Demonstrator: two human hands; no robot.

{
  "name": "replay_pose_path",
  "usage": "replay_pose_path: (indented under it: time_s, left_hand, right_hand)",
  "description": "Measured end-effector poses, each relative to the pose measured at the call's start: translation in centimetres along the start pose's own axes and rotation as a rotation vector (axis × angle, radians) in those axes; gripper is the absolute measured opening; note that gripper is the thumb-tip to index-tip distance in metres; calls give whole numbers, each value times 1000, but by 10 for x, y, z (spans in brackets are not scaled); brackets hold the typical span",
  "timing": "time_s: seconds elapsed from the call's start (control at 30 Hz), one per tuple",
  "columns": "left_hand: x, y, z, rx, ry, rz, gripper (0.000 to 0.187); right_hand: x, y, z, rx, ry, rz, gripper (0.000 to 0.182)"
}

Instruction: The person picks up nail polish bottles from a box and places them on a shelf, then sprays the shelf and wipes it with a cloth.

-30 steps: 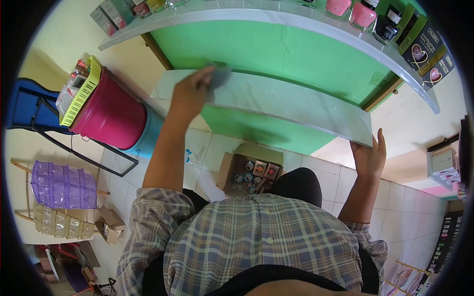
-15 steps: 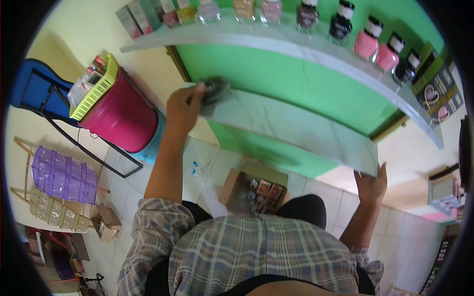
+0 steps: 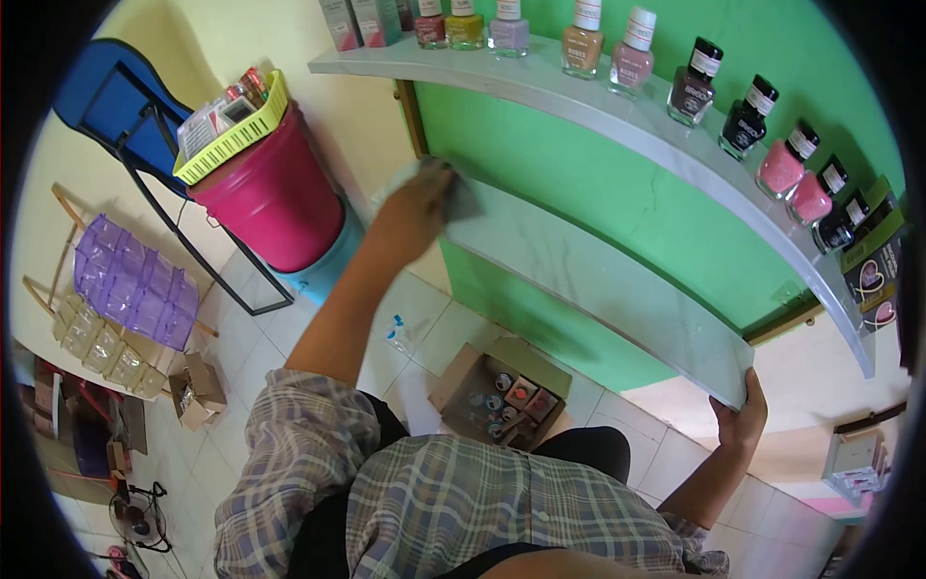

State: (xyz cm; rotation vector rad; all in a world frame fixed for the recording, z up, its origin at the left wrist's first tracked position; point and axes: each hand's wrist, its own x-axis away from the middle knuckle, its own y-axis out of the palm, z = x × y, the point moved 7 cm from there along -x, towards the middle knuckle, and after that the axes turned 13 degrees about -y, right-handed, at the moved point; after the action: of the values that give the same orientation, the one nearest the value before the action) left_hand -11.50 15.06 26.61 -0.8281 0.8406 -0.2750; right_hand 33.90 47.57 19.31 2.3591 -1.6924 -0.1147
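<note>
My left hand [image 3: 417, 207] has slid the grey cloth [image 3: 461, 198] from further in along the lower shelf [image 3: 598, 280] out to its far-left end, at about 10 o'clock in view, fingers pressed flat on the cloth, gripping it. My right hand [image 3: 741, 417] stays at 4 o'clock, fingers curled on the shelf's right end; it has dropped lower in view. Wiping looks like it has reached the left end; nail polish bottles [image 3: 694, 82] sit untouched on the upper shelf [image 3: 540, 82]

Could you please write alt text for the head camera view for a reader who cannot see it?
A person's left hand presses a grey cloth on the lower shelf while the right hand grips its far end. Nail polish bottles line the upper shelf; a box sits on the floor.
</note>
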Motion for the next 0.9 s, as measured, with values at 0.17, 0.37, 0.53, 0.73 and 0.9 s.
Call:
replay_pose_path:
  time_s: [0.17, 0.37, 0.53, 0.73, 0.9]
  left_hand:
    - [1, -9, -11, 25, -211, -30, 27]
    - [11, -16, 23, 294, -100, -98, 31]
    - [-9, -43, -40, 226, -294, 136, 35]
    - [7, 12, 18, -15, -5, -171, 54]
    - [18, 32, 81, -30, 117, -321, 57]
  right_hand:
    - [0, 5, 5, -112, -17, 9, 43]
    - [2, 13, 13, -340, 49, 19, 42]
    - [5, 16, 15, -404, 66, 43, 41]
    - [16, 24, 6, -450, 45, -9, 45]
    - [22, 29, 7, -498, 18, -4, 55]
